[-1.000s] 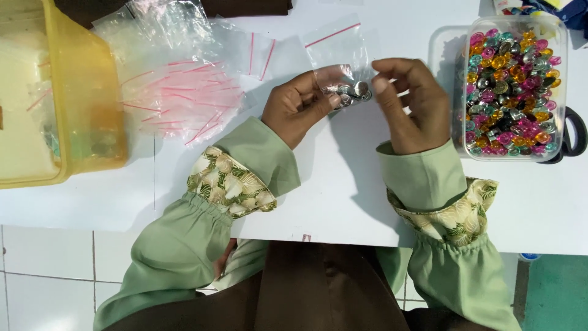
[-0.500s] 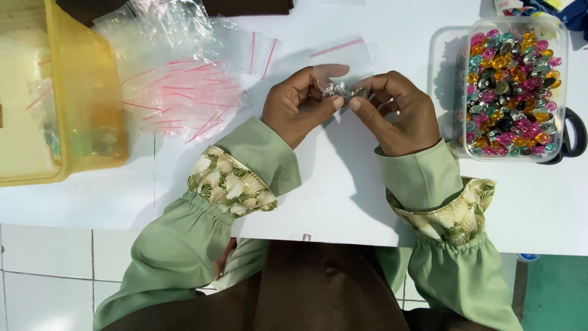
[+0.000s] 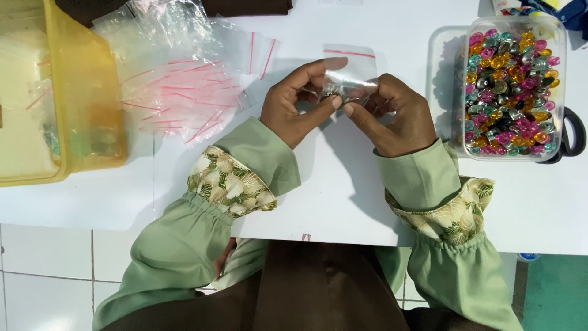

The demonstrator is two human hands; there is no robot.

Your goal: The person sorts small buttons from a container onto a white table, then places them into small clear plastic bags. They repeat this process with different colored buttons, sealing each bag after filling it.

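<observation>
While the left hand [image 3: 293,109] and right hand [image 3: 392,116] are meeting over the white table [image 3: 343,190], fingers of both are pinching a small clear zip bag [image 3: 350,76] holding small shiny pieces, beside the bead tub [image 3: 513,86].

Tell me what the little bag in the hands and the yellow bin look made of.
Small bag: thin clear plastic film, glossy and crinkled, with a red zip strip along its top. Both the left hand and right hand pinch it. Yellow bin: translucent rigid plastic, probably moulded, since its contents show faintly through the wall.
</observation>
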